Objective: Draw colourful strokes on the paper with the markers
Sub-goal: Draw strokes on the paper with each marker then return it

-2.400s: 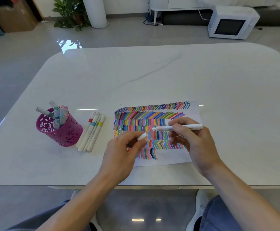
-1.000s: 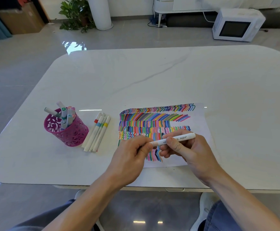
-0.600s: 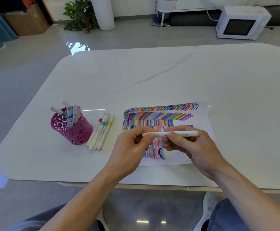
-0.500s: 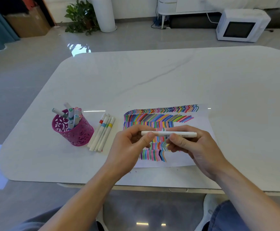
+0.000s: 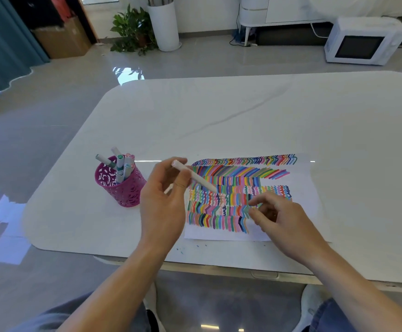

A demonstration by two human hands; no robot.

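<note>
A white sheet of paper (image 5: 307, 212) lies on the table, covered with rows of colourful strokes (image 5: 233, 185). My left hand (image 5: 164, 202) grips a capped white marker (image 5: 195, 177) near one end. The marker slants over the paper's left edge, just above it. My right hand (image 5: 281, 219) hovers over the lower right of the strokes with its fingers loosely apart and nothing in them. A pink perforated cup (image 5: 123, 188) to the left holds several capped markers (image 5: 122, 165). The markers that lay beside the cup are hidden behind my left hand.
The white marble table (image 5: 243, 116) reaches far beyond the paper; its near edge (image 5: 219, 262) runs below my wrists. Small blue ink specks (image 5: 182, 250) dot the table by the paper's lower left corner. A microwave (image 5: 362, 41) and a plant (image 5: 133, 29) stand on the floor.
Both hands held the marker level over the paper and closed the cap onto it. Now my right hand has let go, and my left hand has swung the marker left, toward the cup.
</note>
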